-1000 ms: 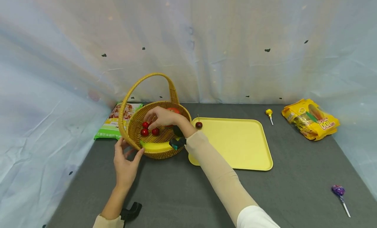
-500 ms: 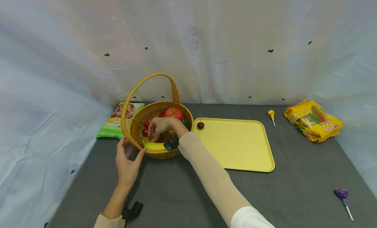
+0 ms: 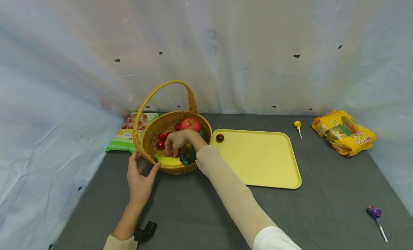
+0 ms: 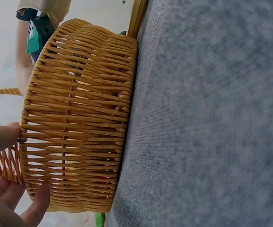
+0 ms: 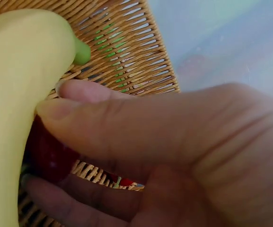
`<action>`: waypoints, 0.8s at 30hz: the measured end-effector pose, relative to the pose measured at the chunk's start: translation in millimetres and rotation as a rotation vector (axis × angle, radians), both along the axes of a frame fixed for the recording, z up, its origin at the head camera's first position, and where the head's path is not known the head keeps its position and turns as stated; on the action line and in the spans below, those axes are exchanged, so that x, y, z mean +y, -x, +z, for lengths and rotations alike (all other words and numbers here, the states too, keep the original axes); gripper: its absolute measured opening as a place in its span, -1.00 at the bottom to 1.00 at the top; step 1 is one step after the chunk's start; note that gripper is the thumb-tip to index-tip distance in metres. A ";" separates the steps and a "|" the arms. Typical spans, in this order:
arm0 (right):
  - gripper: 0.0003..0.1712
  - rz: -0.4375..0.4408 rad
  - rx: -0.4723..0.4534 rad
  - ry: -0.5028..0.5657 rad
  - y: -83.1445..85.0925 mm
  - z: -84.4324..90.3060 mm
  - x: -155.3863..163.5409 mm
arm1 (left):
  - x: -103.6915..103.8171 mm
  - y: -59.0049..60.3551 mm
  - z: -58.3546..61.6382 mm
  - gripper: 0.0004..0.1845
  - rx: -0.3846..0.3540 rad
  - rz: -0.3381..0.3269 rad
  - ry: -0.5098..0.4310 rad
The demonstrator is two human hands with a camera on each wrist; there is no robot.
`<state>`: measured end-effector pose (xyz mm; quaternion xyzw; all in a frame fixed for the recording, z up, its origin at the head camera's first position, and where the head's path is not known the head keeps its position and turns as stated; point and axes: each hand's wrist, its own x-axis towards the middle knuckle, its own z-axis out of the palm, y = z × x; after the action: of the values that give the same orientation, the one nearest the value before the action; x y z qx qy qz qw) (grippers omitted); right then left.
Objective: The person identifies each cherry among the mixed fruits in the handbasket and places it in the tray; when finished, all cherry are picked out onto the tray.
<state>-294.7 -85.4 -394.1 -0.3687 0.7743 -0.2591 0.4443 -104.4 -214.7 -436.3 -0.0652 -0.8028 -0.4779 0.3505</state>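
A wicker basket [image 3: 176,170] with a tall handle holds a banana [image 3: 167,161], several red cherries [image 3: 160,145], a red apple [image 3: 190,124] and a dark rounded thing partly behind the right wrist. My left hand [image 3: 139,180] grips the basket's rim at the near left, thumb on the rim and fingers around the handle's foot. Inside the basket my right hand [image 3: 179,140] reaches down behind the banana. In the right wrist view, its thumb and fingers close round a dark red cherry [image 5: 51,153], partly hidden by the thumb and banana.
Right of the basket lies a yellow tray [image 3: 258,160] with one stemmed cherry [image 3: 220,137] in its corner. A green snack bag [image 3: 120,140] sits behind the basket. Farther right are a yellow lollipop [image 3: 298,125], a yellow snack bag [image 3: 345,133] and a purple lollipop [image 3: 375,213].
My right hand has moved from the cherries at the basket's left toward the banana and lower, uncovering the apple. My left hand stays on the rim. The head view has shifted slightly.
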 end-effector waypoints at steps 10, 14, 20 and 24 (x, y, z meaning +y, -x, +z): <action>-0.74 -0.064 0.149 0.446 2.8 42.7 33.5 | -13.5 9.9 -21.6 -0.13 -0.020 -0.017 -0.023; -0.74 -0.253 0.223 0.677 8.7 58.3 78.1 | -16.6 12.0 -24.4 -0.12 -0.019 -0.032 -0.026; -0.78 -0.571 0.170 0.774 15.1 43.0 150.7 | -18.8 11.8 -23.2 -0.14 -0.010 -0.024 -0.027; -0.79 -0.712 0.149 0.743 18.3 13.5 187.2 | -17.1 10.4 -20.9 -0.14 0.006 -0.010 -0.013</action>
<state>-313.1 101.7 -380.6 -0.2328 0.7370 -0.6246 0.1114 -114.8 -231.8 -457.2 -0.0685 -0.7982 -0.4847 0.3510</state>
